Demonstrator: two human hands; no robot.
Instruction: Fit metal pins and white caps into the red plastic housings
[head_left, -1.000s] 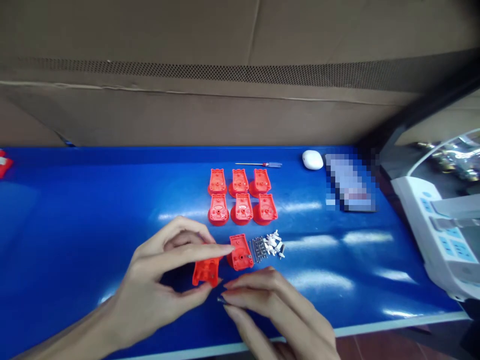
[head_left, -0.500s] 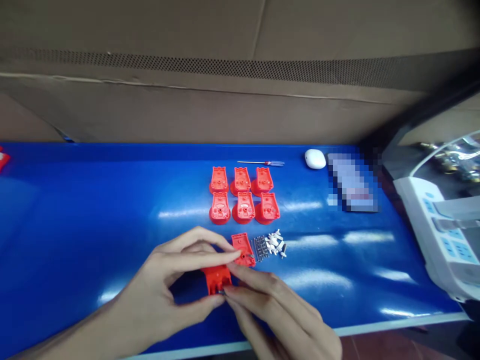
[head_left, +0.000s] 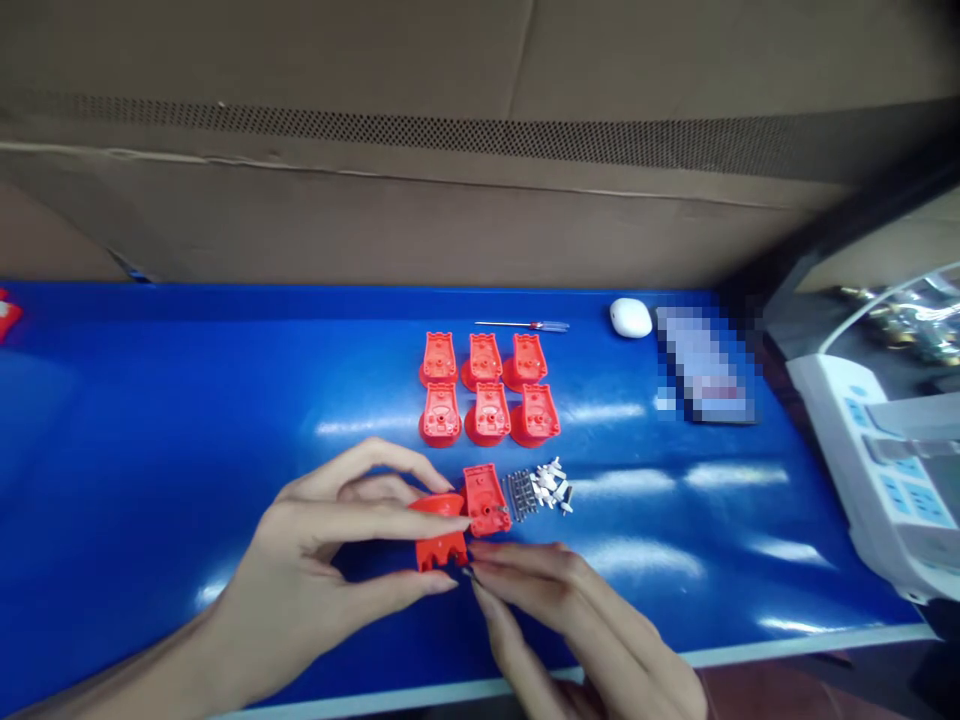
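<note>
My left hand [head_left: 322,555] grips a red plastic housing [head_left: 440,535] between thumb and fingers, just above the blue table [head_left: 187,440]. My right hand [head_left: 570,620] pinches a small dark metal piece [head_left: 467,571] at the housing's lower right corner. A second red housing [head_left: 486,499] lies on the table right behind the held one. Beside it sit a row of small metal springs [head_left: 519,495] and a heap of little white plastic pieces [head_left: 551,485]. Several more red housings [head_left: 487,390] stand in two rows farther back.
A thin screwdriver [head_left: 525,325] lies behind the red rows, with a white oval object [head_left: 630,318] and a blurred-out flat item [head_left: 701,365] to its right. A white machine [head_left: 885,470] stands at the table's right end. A cardboard wall [head_left: 450,200] closes off the back.
My left hand has turned the red housing and lifted it slightly. My right hand brought the small metal piece up from the table front to the housing's corner.
</note>
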